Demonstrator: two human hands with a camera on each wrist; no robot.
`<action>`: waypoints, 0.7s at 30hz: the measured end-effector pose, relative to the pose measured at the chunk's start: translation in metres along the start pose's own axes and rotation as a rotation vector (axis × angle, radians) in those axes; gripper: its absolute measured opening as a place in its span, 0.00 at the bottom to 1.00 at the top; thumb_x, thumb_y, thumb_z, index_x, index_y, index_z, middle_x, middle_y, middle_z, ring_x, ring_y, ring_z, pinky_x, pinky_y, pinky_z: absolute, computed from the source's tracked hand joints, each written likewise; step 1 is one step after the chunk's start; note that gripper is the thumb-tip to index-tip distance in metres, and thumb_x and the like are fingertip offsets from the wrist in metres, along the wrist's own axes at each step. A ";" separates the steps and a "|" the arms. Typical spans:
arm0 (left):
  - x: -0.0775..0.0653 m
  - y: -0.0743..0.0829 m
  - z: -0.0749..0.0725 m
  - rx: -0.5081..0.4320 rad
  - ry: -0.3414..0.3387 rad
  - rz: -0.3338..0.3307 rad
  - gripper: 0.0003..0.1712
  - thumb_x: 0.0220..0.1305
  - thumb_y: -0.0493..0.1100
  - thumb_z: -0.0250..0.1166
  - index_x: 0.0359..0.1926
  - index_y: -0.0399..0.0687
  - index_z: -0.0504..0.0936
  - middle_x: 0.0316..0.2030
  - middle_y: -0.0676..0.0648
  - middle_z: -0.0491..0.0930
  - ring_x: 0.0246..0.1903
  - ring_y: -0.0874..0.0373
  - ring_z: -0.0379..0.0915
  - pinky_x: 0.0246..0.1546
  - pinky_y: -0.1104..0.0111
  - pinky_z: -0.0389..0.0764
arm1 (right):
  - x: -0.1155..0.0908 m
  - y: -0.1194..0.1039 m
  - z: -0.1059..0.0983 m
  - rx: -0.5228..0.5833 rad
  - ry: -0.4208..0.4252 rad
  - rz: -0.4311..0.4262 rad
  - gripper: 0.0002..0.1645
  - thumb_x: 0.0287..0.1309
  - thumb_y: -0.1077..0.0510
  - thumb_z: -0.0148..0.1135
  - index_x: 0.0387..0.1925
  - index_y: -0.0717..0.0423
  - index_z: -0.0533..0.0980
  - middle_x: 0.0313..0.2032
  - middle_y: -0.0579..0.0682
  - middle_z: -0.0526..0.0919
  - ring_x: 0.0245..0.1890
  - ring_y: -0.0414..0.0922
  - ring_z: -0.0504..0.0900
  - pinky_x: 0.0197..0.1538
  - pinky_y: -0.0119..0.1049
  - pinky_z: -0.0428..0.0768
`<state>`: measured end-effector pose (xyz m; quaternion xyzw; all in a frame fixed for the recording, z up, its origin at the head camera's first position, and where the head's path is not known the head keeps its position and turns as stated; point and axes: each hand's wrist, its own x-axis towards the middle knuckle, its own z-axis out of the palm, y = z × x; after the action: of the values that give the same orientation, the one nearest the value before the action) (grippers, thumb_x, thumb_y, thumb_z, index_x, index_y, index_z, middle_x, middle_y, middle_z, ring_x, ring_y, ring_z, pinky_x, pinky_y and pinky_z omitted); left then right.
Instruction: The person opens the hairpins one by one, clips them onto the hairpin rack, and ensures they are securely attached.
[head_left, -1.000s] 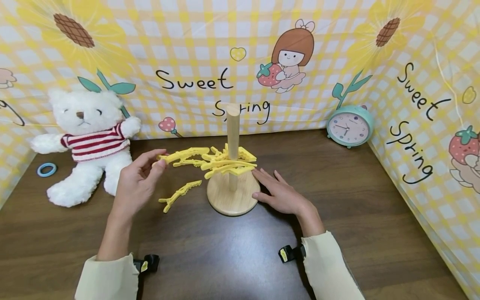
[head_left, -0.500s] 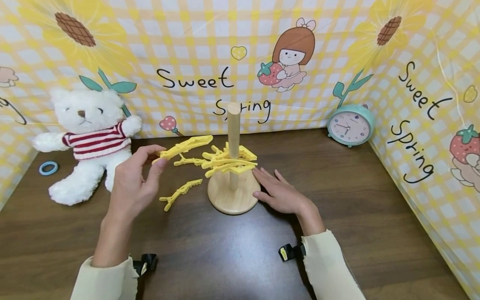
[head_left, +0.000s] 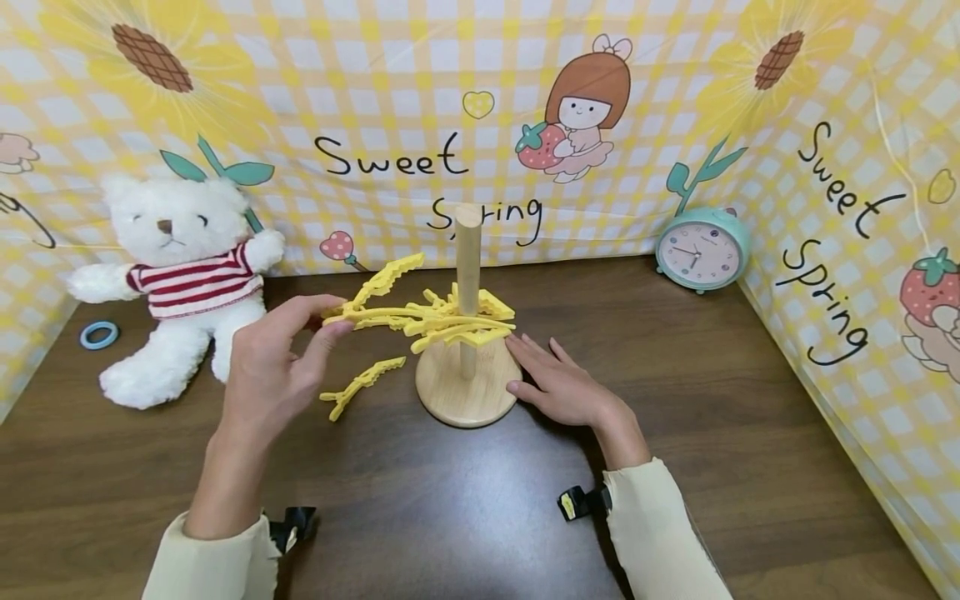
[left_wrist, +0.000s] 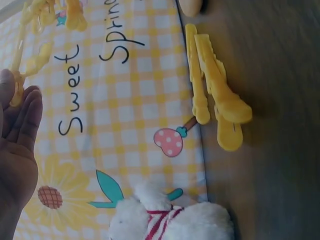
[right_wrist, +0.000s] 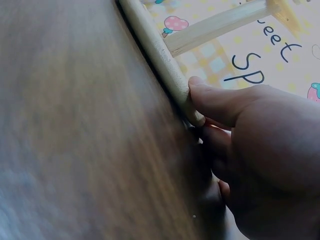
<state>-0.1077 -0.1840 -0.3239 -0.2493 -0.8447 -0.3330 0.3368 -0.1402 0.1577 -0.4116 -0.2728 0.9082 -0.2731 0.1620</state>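
Note:
My left hand [head_left: 281, 367] pinches the handle end of a yellow alligator hair clip [head_left: 387, 278] between thumb and fingers. That clip is spread wide, its two arms pointing right toward the wooden stand's post [head_left: 468, 258]; the lower arm overlaps the other clips in the head view. Several yellow hair clips [head_left: 450, 332] cross the post at mid-height, handles to the left. Another clip [head_left: 363, 386] lies on the table, left of the round base [head_left: 467, 404]. My right hand [head_left: 562, 390] rests against the base's right edge with extended fingers, its thumb [right_wrist: 212, 100] on the rim.
A white teddy bear [head_left: 180, 267] in a striped shirt sits at the back left, beside a light-blue ring [head_left: 99, 335]. A mint alarm clock [head_left: 701, 254] stands at the back right. Patterned cloth [head_left: 360, 75] hangs behind the brown table [head_left: 420, 517].
The clip in my left hand has gone from closed to spread open, one arm swinging up. My left hand has moved slightly right toward the post. My right hand stays at the base.

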 end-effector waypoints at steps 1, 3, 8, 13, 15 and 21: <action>0.001 0.001 0.001 -0.005 0.007 0.003 0.18 0.50 0.24 0.76 0.44 0.35 0.85 0.33 0.43 0.85 0.29 0.55 0.76 0.26 0.77 0.68 | 0.000 0.000 0.000 -0.004 -0.002 0.003 0.40 0.79 0.44 0.46 0.81 0.53 0.45 0.79 0.49 0.47 0.79 0.44 0.43 0.77 0.45 0.32; 0.003 0.004 0.003 -0.013 0.014 0.010 0.18 0.50 0.24 0.75 0.44 0.34 0.85 0.34 0.43 0.85 0.29 0.54 0.76 0.25 0.76 0.68 | 0.000 -0.001 0.000 -0.014 -0.006 0.010 0.40 0.79 0.44 0.46 0.81 0.53 0.45 0.79 0.49 0.47 0.79 0.44 0.43 0.77 0.45 0.32; 0.006 0.010 0.007 -0.012 -0.003 0.032 0.16 0.53 0.26 0.74 0.44 0.35 0.85 0.32 0.43 0.83 0.29 0.56 0.74 0.28 0.74 0.67 | 0.001 -0.002 0.000 -0.034 -0.014 0.011 0.40 0.79 0.44 0.45 0.81 0.53 0.45 0.79 0.50 0.47 0.79 0.44 0.42 0.77 0.45 0.32; 0.009 0.013 0.011 0.000 -0.005 0.049 0.14 0.55 0.27 0.74 0.44 0.35 0.84 0.31 0.42 0.81 0.30 0.54 0.73 0.30 0.71 0.68 | 0.001 -0.002 0.000 -0.030 -0.016 0.011 0.40 0.80 0.45 0.45 0.81 0.53 0.44 0.79 0.49 0.47 0.79 0.44 0.42 0.77 0.45 0.32; 0.010 0.014 0.013 -0.003 -0.002 0.057 0.14 0.55 0.28 0.74 0.44 0.34 0.85 0.32 0.42 0.82 0.31 0.53 0.73 0.31 0.69 0.68 | 0.001 -0.002 0.000 -0.030 -0.017 0.012 0.40 0.79 0.44 0.45 0.81 0.53 0.44 0.79 0.49 0.47 0.79 0.44 0.42 0.77 0.45 0.32; 0.016 0.018 0.020 -0.016 -0.016 0.093 0.12 0.58 0.30 0.73 0.44 0.34 0.85 0.35 0.41 0.85 0.34 0.47 0.74 0.36 0.62 0.69 | 0.001 -0.001 0.000 -0.033 -0.015 0.010 0.40 0.79 0.44 0.45 0.81 0.53 0.45 0.79 0.49 0.47 0.79 0.43 0.42 0.77 0.45 0.32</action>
<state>-0.1142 -0.1543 -0.3158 -0.2938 -0.8321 -0.3218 0.3431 -0.1401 0.1561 -0.4111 -0.2730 0.9127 -0.2550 0.1655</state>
